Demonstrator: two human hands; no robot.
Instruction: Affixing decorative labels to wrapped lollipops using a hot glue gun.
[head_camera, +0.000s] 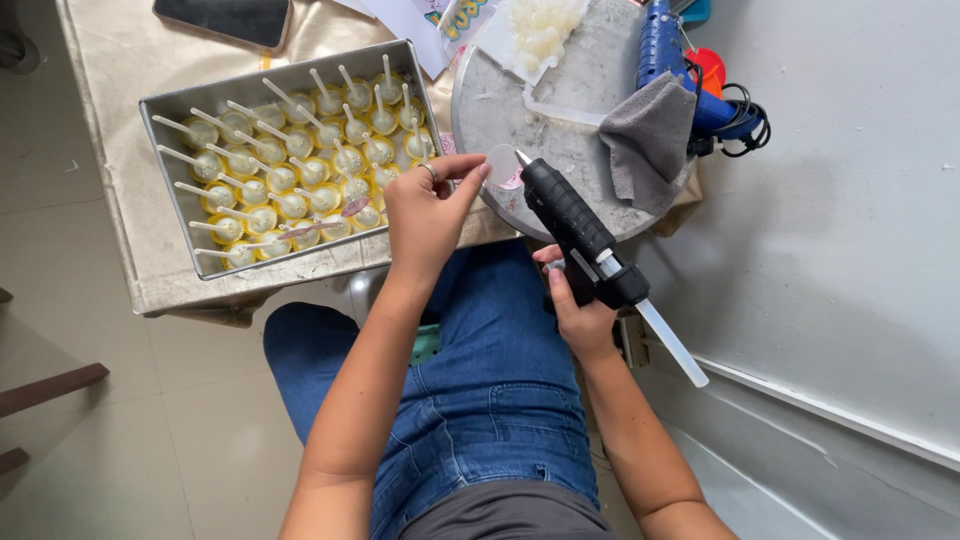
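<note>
My left hand (428, 212) pinches a small round white disc (500, 163) between thumb and fingers, just over the edge of a round grey tray. My right hand (578, 308) grips a black glue gun (570, 220) with a clear glue stick (672, 343) poking out of its back. The gun's metal tip touches or nearly touches the disc. Both hands are above my lap in blue jeans.
A metal baking tin (180, 105) full of several yellow cups with white sticks sits on the beige-covered table. The round grey tray (560, 95) holds a pile of clear pieces (540, 28), a grey cloth (650, 140) and a blue glue gun (665, 50). A dark phone (225, 18) lies at the back.
</note>
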